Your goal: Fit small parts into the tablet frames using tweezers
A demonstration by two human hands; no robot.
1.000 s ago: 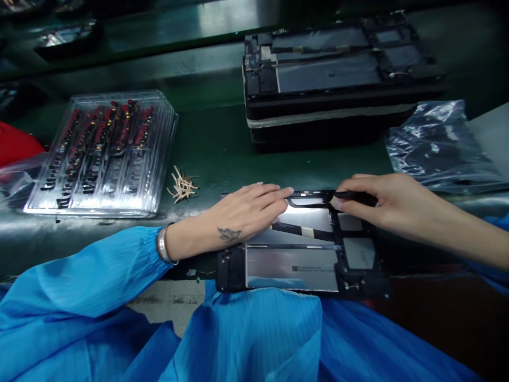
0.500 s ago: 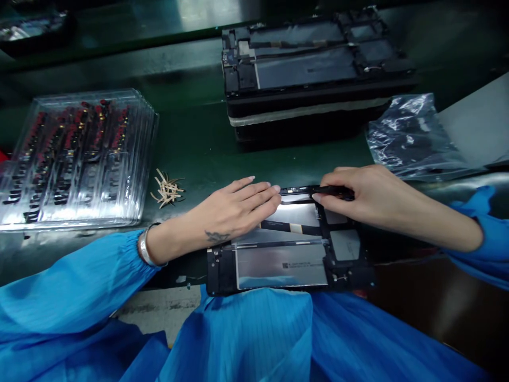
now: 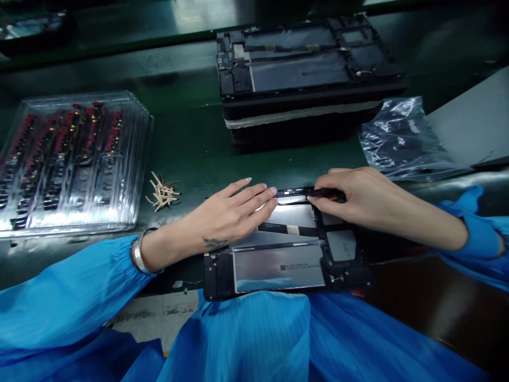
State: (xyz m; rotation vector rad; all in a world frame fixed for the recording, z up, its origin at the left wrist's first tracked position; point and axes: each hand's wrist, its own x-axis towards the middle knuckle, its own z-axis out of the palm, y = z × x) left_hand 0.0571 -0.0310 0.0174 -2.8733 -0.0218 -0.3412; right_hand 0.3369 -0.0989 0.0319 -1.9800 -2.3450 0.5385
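An opened tablet (image 3: pixel 278 268) lies at the front edge of the bench, close to my body, its silver batteries and a dark ribbon cable facing up. My left hand (image 3: pixel 242 212) rests flat across its upper left part, fingers stretched out, the fingertips on the far edge. In a pinch, my right hand (image 3: pixel 344 192) has a slim black tool (image 3: pixel 332 194) against the same far edge, right of my left fingertips. A narrow strip with small light parts (image 3: pixel 288 192) shows between the two hands. The tool's tip is too dark to make out.
Clear plastic trays (image 3: pixel 79 164) with rows of red and black parts are stacked at left. A small heap of beige strips (image 3: pixel 163 192) lies beside them. Behind the tablet stands a stack of similar open tablets (image 3: pixel 306 69). A clear plastic bag (image 3: pixel 405 140) lies at right.
The whole view has shifted slightly, so things sit a little further left. Both hands keep nearly the same places on the tablet.
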